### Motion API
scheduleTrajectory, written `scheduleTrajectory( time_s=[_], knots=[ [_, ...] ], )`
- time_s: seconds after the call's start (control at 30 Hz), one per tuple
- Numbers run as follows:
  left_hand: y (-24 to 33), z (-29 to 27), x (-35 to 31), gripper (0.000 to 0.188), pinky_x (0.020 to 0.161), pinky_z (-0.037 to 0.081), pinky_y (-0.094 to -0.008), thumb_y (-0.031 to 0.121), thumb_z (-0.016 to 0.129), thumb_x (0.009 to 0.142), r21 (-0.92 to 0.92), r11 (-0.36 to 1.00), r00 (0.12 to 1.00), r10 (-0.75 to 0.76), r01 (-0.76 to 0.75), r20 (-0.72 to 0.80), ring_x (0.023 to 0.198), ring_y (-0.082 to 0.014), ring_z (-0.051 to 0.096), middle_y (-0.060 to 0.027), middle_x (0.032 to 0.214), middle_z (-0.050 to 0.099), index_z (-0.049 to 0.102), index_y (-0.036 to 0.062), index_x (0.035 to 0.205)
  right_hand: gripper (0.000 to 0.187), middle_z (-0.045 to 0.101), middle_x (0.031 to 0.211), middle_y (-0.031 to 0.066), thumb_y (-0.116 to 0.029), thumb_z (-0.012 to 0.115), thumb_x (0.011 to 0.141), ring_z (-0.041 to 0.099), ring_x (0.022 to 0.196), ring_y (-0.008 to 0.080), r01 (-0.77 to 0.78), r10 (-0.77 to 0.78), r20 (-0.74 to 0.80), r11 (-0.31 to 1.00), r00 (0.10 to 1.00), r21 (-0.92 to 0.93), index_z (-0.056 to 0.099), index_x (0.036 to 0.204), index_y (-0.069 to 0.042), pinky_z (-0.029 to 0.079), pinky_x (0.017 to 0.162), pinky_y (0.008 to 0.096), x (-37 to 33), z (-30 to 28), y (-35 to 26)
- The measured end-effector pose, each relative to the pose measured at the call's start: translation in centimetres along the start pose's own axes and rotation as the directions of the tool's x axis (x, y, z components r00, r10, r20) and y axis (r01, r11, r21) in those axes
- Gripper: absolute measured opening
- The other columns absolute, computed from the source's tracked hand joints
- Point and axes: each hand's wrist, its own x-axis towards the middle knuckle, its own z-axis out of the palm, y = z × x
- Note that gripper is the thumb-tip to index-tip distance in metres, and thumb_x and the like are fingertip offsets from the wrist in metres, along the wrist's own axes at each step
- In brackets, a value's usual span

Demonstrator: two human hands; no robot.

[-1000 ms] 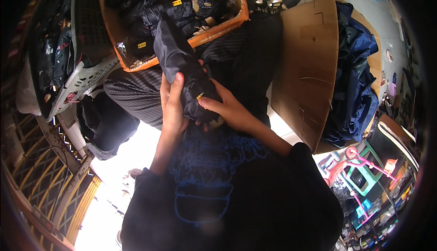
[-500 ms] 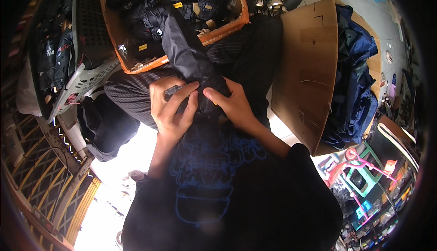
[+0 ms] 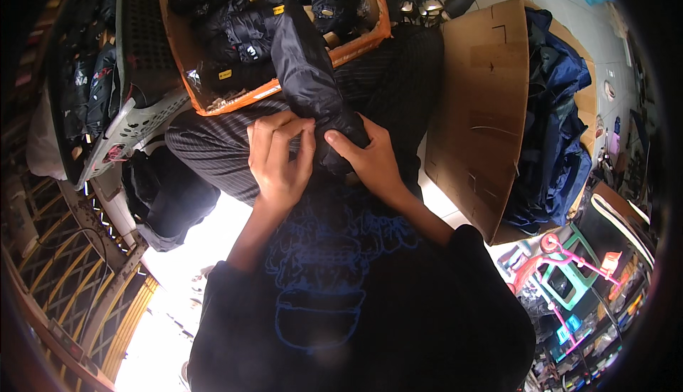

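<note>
Both hands are closing on the near end of a folded black umbrella (image 3: 313, 86) lying over the person's lap. The left hand (image 3: 279, 161) is pinching the fabric with bent fingers, and the right hand (image 3: 370, 161) is wrapping around the same end just beside it. The cloth looks soft, thin and slippery, the whole thing light with a stiff core, so the firm bunched end seems the best hold. Beyond the umbrella, an orange box (image 3: 356, 47) is holding more dark bundles; right of the umbrella, a cardboard box (image 3: 477, 122) is standing open.
</note>
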Motion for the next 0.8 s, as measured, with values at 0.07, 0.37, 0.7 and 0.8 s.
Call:
scheduleTrajectory(
  time_s=[0.07, 0.37, 0.7, 0.8],
  knots=[
    [0.6, 0.1, -0.1, 0.024, 0.070, 0.044, -0.0331, -0.009, 0.073, 0.069, -0.018, 0.999, 0.999, 0.033, -0.033, -0.008, 0.078, -0.0225, 0.058, -0.0092, 0.087, 0.060, 0.064, 0.0018, 0.089, 0.023, 0.065, 0.073, 0.0054, -0.017, 0.073, 0.082, 0.058, 0.068, 0.0068, 0.007, -0.006, -0.015, 1.000, 1.000, 0.024, 0.065, 0.090, 0.002, 0.047, 0.063, 0.0250, 0.2, 0.2, -0.4],
    [-1.8, 0.6, -1.2, 0.052, 0.092, 0.040, -0.0353, 0.028, 0.072, 0.083, -0.625, 0.729, 0.949, -0.310, 0.279, 0.062, 0.104, -0.0196, 0.051, -0.0139, 0.115, 0.052, 0.049, -0.0006, 0.120, 0.027, 0.066, 0.076, 0.0116, -0.020, 0.072, 0.083, 0.065, 0.071, 0.0140, 0.109, -0.109, 0.007, 0.994, 0.994, -0.033, 0.062, 0.093, 0.003, 0.049, 0.065, 0.0292, 0.4, 0.5, -0.5],
    [-0.2, 0.1, 3.4, 0.054, 0.078, 0.057, -0.0366, 0.030, 0.069, 0.084, -0.758, 0.230, 0.685, -0.634, 0.610, 0.359, 0.087, -0.0258, 0.068, -0.0193, 0.103, 0.065, 0.051, -0.0081, 0.118, 0.038, 0.064, 0.084, 0.0070, -0.027, 0.065, 0.091, 0.064, 0.067, 0.0158, -0.026, -0.016, 0.239, 0.985, 0.971, 0.168, 0.053, 0.113, 0.001, 0.051, 0.057, 0.0273, 0.5, 0.9, -0.3],
    [0.4, -0.2, 3.7, 0.053, 0.076, 0.056, -0.0346, 0.032, 0.071, 0.084, -0.739, 0.229, 0.677, -0.627, 0.634, 0.387, 0.086, -0.0243, 0.067, -0.0180, 0.103, 0.066, 0.053, -0.0069, 0.116, 0.035, 0.061, 0.085, 0.0065, -0.029, 0.063, 0.093, 0.060, 0.060, 0.0098, -0.326, 0.261, 0.342, 0.934, 0.903, 0.148, 0.052, 0.110, -0.001, 0.048, 0.050, 0.0226, -0.3, 0.6, -2.8]
  ],
)
